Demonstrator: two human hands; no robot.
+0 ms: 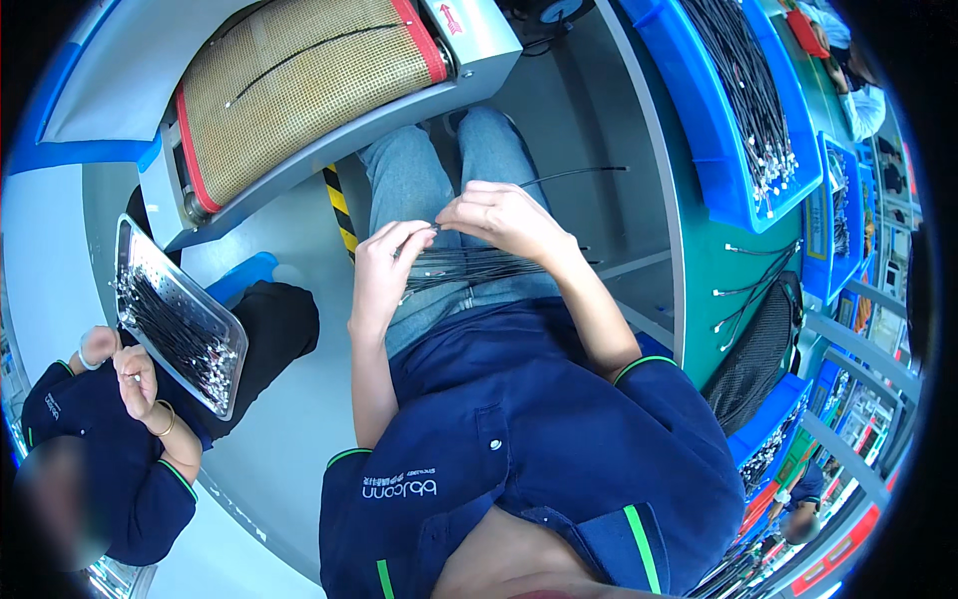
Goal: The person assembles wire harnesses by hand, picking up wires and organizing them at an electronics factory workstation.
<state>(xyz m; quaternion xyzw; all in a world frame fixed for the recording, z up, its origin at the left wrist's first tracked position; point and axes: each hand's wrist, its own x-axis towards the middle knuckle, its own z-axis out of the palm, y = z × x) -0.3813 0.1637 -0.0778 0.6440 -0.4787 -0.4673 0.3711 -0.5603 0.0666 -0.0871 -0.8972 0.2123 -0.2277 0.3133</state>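
Note:
Over my lap, both hands pinch one thin black cable (579, 172), whose free end sticks out past my right hand toward the right. My left hand (382, 265) is closed with its fingertips at the cable's other end. Close beside it, my right hand (504, 220) grips the cable with thumb and fingers. What sits at the very tip between the fingers is too small to make out. A bundle of similar black cables (489, 267) lies across my thighs beneath the hands, partly covered by them.
Ahead is a mesh conveyor belt (299, 75) carrying black cables. At left, a co-worker sits with a metal tray (236, 334) of cables. On the green table (699, 250) at right stand a blue bin (731, 190) full of cables, loose cables and a black mesh bag (758, 349).

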